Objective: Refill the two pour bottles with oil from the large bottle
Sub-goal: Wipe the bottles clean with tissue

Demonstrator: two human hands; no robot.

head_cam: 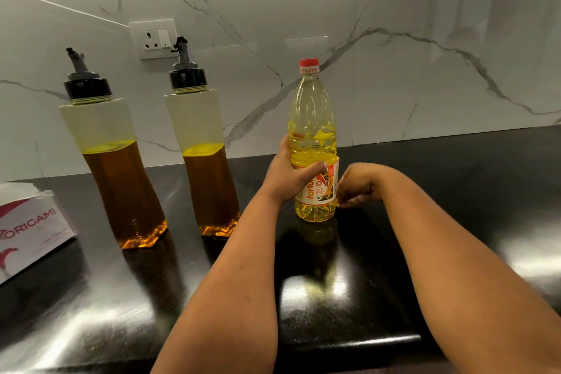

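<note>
The large oil bottle point(314, 118) stands upright on the black counter, full of pale yellow oil, its red cap on. My left hand point(288, 174) grips its middle, thumb across the label. My right hand point(359, 185) lies against the bottle's lower right side with fingers curled at the label edge; whether it grips is unclear. Two tall clear pour bottles stand to the left, each with a black spout cap and roughly half full of amber oil: the left pour bottle point(121, 173) and the right pour bottle point(209, 167).
A white tissue box point(30, 231) with red print sits at the counter's left edge. A wall socket point(153, 39) is on the marble backsplash behind the pour bottles. The glossy counter point(455, 191) extends to the right and towards me.
</note>
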